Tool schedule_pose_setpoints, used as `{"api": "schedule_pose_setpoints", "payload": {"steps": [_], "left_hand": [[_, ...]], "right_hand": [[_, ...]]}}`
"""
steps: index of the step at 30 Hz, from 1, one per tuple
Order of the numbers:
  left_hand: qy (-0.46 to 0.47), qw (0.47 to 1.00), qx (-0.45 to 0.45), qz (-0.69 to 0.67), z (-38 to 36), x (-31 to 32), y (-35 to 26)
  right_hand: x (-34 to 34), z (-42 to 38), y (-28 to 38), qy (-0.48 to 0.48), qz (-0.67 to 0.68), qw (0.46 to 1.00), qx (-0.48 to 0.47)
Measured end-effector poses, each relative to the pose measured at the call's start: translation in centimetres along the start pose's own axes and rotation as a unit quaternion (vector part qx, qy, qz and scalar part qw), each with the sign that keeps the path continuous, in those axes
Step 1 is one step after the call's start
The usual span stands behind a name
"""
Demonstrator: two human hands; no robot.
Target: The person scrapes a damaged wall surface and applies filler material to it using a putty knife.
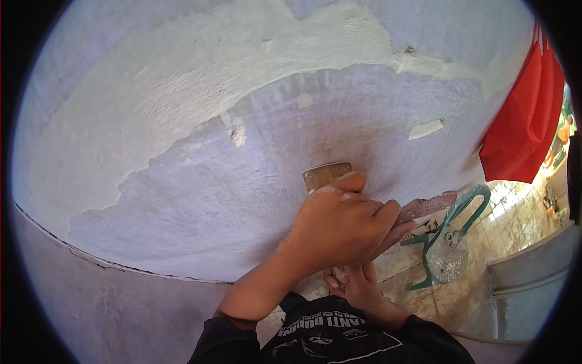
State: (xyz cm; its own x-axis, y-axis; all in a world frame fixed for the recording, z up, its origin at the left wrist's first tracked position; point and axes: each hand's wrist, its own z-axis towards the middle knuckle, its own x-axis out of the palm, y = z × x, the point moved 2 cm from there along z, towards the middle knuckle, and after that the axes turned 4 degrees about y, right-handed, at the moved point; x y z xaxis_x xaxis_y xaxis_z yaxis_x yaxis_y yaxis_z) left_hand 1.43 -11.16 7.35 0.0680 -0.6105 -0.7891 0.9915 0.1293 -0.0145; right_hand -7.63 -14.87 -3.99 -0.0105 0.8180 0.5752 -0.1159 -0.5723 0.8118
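My left hand is closed round a scraper, pressing close to the wall. The scraper's broad, brownish blade sticks out above my thumb, its edge at the painted surface. A dusty, pinkish handle end juts from the fist on the right. The wall has lilac paint with a ragged border against a pale, rough patch. Lower down, in front of my shirt, my right hand is curled with its fingers bent. Something small and greyish shows between those fingers, and I cannot tell what it is.
A red cloth hangs at the right end of the wall. Below it, a green stool with a white-spattered seat stands on the tiled floor. A pale curved panel is at the lower right. Small chips mark the wall.
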Motion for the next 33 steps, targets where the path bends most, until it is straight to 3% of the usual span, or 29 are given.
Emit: {"api": "schedule_pose_setpoints", "payload": {"steps": [3,6,9,12,19,24,26,28,29,31,32,33], "left_hand": [[-0.042,0.999,-0.001,-0.009,-0.4,0.4,-0.3],[-0.024,1.0,0.015,0.012,0.5,-0.2,0.0],[-0.038,0.998,0.006,0.04,1.2,-0.7,0.2],[-0.02,0.999,0.004,0.042,0.4,-0.2,0.3],[-0.042,0.994,0.01,0.103,2.6,-2.4,0.1],[-0.006,0.999,-0.001,0.035,-1.0,2.0,-0.2],[0.013,0.999,-0.021,-0.038,-4.2,3.7,-1.1],[0.021,0.968,-0.08,-0.237,-7.3,4.3,-1.9],[0.02,0.969,-0.079,-0.235,-8.5,4.1,-2.6],[0.048,0.875,-0.326,-0.354,-10.9,4.5,-3.2],[0.047,0.876,-0.326,-0.353,-11.4,5.2,-3.5],[0.009,0.835,-0.397,-0.381,-12.2,6.5,-3.4]], "right_hand": [[-0.9,-0.5,-0.5,0.041,0.03,0.999,0.004],[-1.4,-0.1,-0.2,0.034,0.048,0.998,0.018],[-0.8,0.8,0.2,0.037,0.013,0.999,-0.038],[-0.8,0.6,-0.7,-0.001,0.033,0.999,0.002],[0.3,2.2,2.3,0.015,-0.02,0.998,-0.049],[-5.1,0.2,-0.8,0.031,-0.004,0.999,0.021],[-9.6,-2.1,-2.1,0.038,-0.171,0.983,0.054],[-13.5,-4.8,-2.2,-0.003,-0.308,0.946,0.102],[-14.8,-6.4,-2.0,-0.043,-0.275,0.952,0.125],[-16.1,-9.2,-1.7,-0.083,-0.241,0.956,0.145],[-16.4,-10.6,-1.5,-0.087,-0.195,0.97,0.117],[-16.4,-11.5,-1.1,-0.093,-0.147,0.981,0.09]]}}
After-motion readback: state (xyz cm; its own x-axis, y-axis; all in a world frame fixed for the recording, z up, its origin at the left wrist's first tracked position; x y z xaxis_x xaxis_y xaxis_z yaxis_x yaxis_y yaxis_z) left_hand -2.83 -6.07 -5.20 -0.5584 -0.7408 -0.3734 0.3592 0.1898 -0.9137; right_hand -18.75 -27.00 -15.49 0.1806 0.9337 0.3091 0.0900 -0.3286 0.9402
